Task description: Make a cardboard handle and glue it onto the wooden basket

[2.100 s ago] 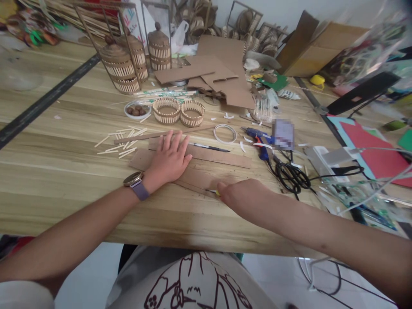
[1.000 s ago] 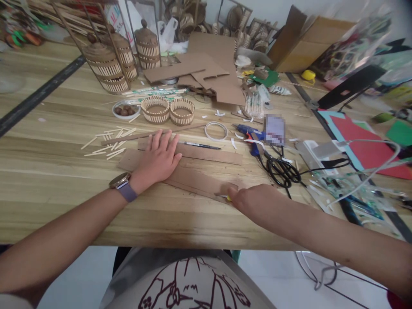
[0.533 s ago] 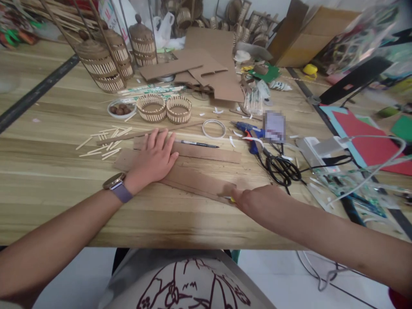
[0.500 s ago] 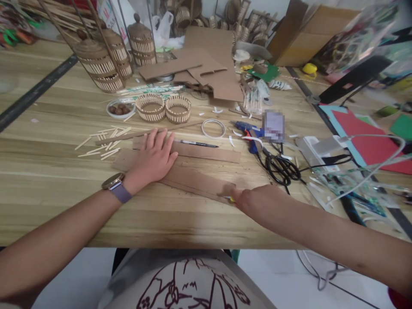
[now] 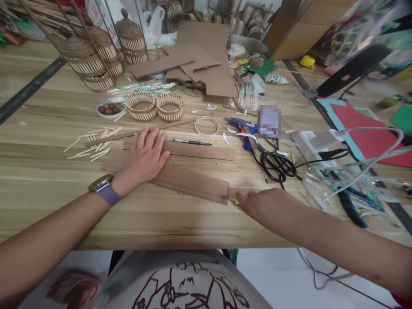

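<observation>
My left hand (image 5: 144, 154) lies flat with its fingers spread, pressing on a long cardboard strip (image 5: 193, 182) and on the end of a second strip (image 5: 206, 151) behind it. A pen (image 5: 192, 142) rests by that second strip. Just beyond the right end of the front strip, my right hand (image 5: 254, 204) is closed around a small yellow tool (image 5: 237, 201), mostly hidden by the fingers; a thin tip points at the strip.
Small sticks (image 5: 99, 143), two round baskets (image 5: 141, 106), a bowl of brown balls (image 5: 111, 110) and a tape roll (image 5: 206, 126) lie farther back. A blue glue gun (image 5: 240, 123) and coiled black cable (image 5: 278, 165) are at right, near a power strip (image 5: 313, 148).
My right hand with the yellow tool has moved off the front strip's right end, leaving a small gap. My left hand still presses the cardboard. The whole view has shifted slightly.
</observation>
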Tool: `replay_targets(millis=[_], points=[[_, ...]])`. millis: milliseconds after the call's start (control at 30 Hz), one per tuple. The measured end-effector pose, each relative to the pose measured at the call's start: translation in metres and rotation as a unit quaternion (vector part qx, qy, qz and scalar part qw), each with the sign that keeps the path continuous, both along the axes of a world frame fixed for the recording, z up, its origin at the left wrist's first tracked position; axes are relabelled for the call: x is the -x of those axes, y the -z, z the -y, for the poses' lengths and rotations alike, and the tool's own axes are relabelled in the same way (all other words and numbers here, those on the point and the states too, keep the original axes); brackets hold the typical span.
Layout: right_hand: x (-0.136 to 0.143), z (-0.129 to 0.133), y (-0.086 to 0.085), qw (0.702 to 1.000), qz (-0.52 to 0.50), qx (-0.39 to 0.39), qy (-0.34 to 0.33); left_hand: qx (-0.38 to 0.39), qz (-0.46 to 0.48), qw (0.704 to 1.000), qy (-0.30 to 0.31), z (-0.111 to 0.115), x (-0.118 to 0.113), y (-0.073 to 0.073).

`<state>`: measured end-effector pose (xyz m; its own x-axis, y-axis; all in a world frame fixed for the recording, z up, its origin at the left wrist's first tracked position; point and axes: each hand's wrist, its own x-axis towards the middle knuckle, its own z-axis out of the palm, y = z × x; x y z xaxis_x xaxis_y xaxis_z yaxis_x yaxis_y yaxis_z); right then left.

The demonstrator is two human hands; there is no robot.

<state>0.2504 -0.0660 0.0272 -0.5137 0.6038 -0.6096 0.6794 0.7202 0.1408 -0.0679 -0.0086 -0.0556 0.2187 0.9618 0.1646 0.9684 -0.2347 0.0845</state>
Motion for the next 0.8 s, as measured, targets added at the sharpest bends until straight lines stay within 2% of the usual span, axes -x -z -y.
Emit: replay_targets(millis=[200, 333, 433, 533, 667, 800], points=[[-0.037, 0.008, 0.007, 0.999, -0.018, -0.035, 0.02, 0.005, 0.008, 1.0, -0.005, 0.0, -0.001, -0.001], [-0.066, 0.016, 0.018, 0.994, -0.077, -0.071, 0.007, -0.006, 0.018, 1.0, -0.004, -0.001, -0.001, 0.003], [-0.069, 0.016, 0.021, 0.989, -0.12, -0.083, 0.002, -0.022, 0.023, 0.999, -0.002, -0.001, -0.002, 0.005], [-0.046, 0.008, 0.014, 0.985, -0.139, -0.102, 0.014, -0.017, 0.023, 1.0, -0.003, 0.0, -0.003, 0.004], [0.016, -0.007, 0.003, 0.988, -0.126, -0.084, 0.037, -0.017, 0.02, 1.0, 0.0, 0.001, -0.004, 0.001], [0.075, -0.02, 0.005, 0.99, -0.131, -0.037, 0.031, -0.015, 0.021, 1.0, 0.006, 0.001, -0.004, 0.001]])
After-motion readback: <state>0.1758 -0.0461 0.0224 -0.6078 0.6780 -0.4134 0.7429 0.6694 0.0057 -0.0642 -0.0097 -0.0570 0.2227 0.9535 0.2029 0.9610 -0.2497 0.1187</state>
